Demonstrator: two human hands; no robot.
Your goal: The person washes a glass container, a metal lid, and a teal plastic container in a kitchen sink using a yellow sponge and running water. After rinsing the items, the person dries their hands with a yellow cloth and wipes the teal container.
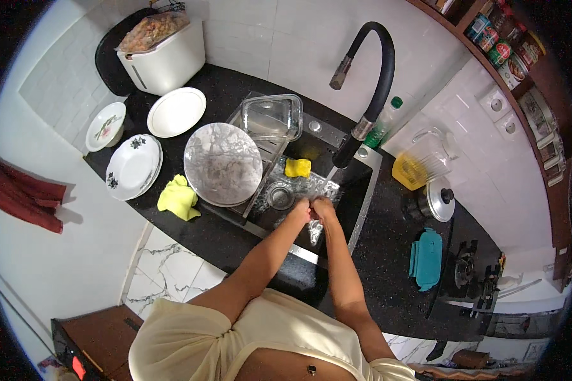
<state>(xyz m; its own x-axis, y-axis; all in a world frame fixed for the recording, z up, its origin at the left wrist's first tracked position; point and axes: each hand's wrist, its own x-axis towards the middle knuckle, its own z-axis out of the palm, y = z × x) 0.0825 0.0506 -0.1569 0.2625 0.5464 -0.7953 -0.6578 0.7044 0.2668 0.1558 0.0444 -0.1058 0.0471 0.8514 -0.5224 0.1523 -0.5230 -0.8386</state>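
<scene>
My left hand and my right hand are close together over the black sink, in a stream of running water. Their fingers are curled inward, and whether anything is between them is hidden. The water falls from the lower black spout of the tap; its flexible black hose arches above. A yellow sponge lies in the sink beyond my hands. Left of my left hand is the round drain strainer. Suds and wet patches cover part of the basin floor.
On the left rack rest a grey marbled plate and a glass container. White plates and a yellow-green cloth lie farther left. Rightward stand a jug, a lidded pot, a teal lid and the hob.
</scene>
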